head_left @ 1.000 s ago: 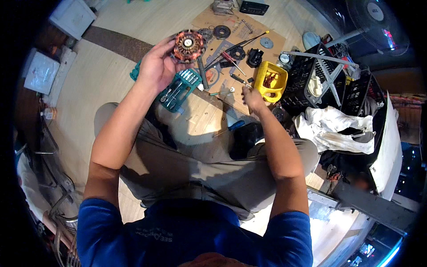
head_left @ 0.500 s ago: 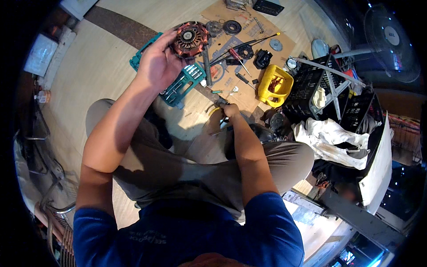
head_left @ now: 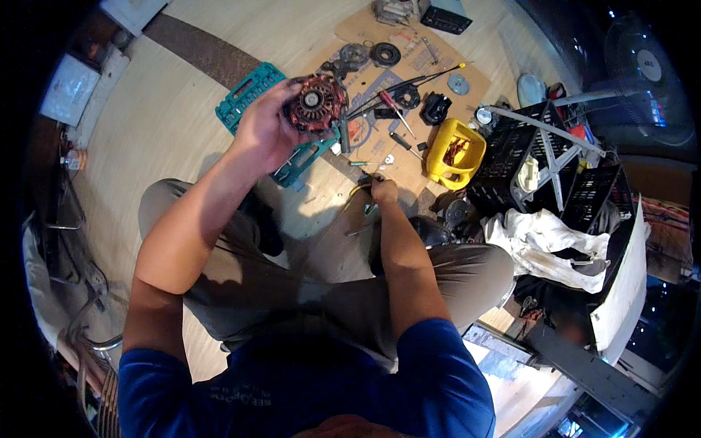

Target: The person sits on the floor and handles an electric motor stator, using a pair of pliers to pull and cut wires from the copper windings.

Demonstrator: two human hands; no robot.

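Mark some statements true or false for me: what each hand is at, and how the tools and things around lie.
1. The left hand holds a round copper-wound part. True.
2. The right hand is inside the yellow container. False: it is at a yellow-handled tool, left of the container.
3. The red-handled screwdriver lies on the cardboard. True.
4. The teal tool case is closed. False: it lies open on the floor.
5. The white cloth is to the right of the yellow container. True.
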